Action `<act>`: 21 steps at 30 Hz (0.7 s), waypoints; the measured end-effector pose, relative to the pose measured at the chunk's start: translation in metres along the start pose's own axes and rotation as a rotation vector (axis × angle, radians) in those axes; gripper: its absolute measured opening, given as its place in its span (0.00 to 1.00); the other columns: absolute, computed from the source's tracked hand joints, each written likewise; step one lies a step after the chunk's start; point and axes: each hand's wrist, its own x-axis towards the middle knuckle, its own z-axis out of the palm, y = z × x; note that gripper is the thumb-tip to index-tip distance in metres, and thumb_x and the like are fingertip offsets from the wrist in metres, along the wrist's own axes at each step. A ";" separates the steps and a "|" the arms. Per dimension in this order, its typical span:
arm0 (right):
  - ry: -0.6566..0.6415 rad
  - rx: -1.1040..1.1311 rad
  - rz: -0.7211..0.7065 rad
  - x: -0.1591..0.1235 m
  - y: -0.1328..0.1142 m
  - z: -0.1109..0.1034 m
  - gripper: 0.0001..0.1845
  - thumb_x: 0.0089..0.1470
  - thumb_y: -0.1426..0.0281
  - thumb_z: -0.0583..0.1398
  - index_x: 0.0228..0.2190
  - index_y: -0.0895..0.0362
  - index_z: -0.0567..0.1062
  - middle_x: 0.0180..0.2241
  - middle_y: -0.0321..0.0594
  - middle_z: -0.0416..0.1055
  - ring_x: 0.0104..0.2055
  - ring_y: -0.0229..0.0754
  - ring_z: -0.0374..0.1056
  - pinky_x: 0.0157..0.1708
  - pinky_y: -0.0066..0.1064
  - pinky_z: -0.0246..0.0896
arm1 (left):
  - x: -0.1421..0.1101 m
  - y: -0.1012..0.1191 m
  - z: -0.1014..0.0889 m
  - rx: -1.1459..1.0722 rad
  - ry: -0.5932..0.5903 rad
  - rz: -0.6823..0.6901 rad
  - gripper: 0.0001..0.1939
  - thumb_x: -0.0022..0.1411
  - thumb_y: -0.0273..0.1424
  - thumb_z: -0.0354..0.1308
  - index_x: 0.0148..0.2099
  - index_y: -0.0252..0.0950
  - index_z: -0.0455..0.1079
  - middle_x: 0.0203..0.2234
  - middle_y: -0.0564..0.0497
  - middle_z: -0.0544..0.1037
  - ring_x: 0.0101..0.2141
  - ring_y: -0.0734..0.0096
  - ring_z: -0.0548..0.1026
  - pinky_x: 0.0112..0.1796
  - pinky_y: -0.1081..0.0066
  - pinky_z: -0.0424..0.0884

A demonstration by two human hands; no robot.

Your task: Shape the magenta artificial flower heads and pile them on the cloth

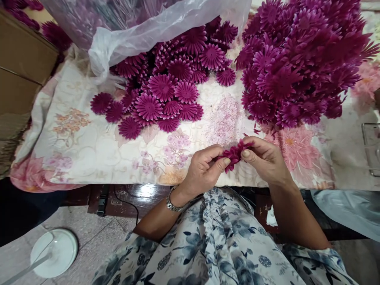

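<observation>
Between my two hands is a magenta artificial flower (234, 155), its petals bunched and partly covered by my fingers. My left hand (208, 168) pinches its left side between thumb and fingers. On the other side, my right hand (264, 158) grips the petals with thumb and forefinger. Both hands are just above the front part of the table, over a floral cloth (118, 158). Beyond my left hand lies a spread of flat magenta petal pieces (162, 88). A tall heap of fuller magenta flowers (297, 63) stands beyond my right hand.
A clear plastic bag (154, 33) lies at the back, partly over the petal pieces. Cardboard boxes (23, 59) stand at the left. At the right edge is a wire-like metal frame (371, 150). A round white base (55, 253) with a pole rests on the floor.
</observation>
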 end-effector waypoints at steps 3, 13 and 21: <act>0.016 -0.078 -0.030 -0.001 0.002 -0.002 0.05 0.52 0.66 0.63 0.31 0.55 0.73 0.27 0.32 0.68 0.27 0.32 0.65 0.29 0.26 0.61 | -0.001 0.000 -0.001 -0.027 -0.016 -0.009 0.11 0.62 0.32 0.55 0.28 0.33 0.66 0.21 0.54 0.67 0.24 0.79 0.64 0.27 0.76 0.59; 0.181 -0.742 -0.420 0.004 -0.007 0.003 0.05 0.53 0.74 0.60 0.26 0.58 0.71 0.22 0.33 0.67 0.24 0.32 0.62 0.24 0.26 0.56 | -0.002 0.000 0.006 0.173 0.061 0.013 0.15 0.63 0.35 0.52 0.25 0.35 0.59 0.19 0.56 0.60 0.22 0.78 0.59 0.25 0.73 0.55; 0.260 -0.814 -0.432 0.008 -0.017 0.000 0.07 0.51 0.72 0.61 0.23 0.57 0.70 0.20 0.32 0.67 0.22 0.32 0.61 0.22 0.26 0.53 | 0.002 0.005 0.002 0.227 0.023 0.108 0.15 0.63 0.33 0.52 0.25 0.35 0.59 0.19 0.55 0.60 0.22 0.78 0.59 0.25 0.72 0.55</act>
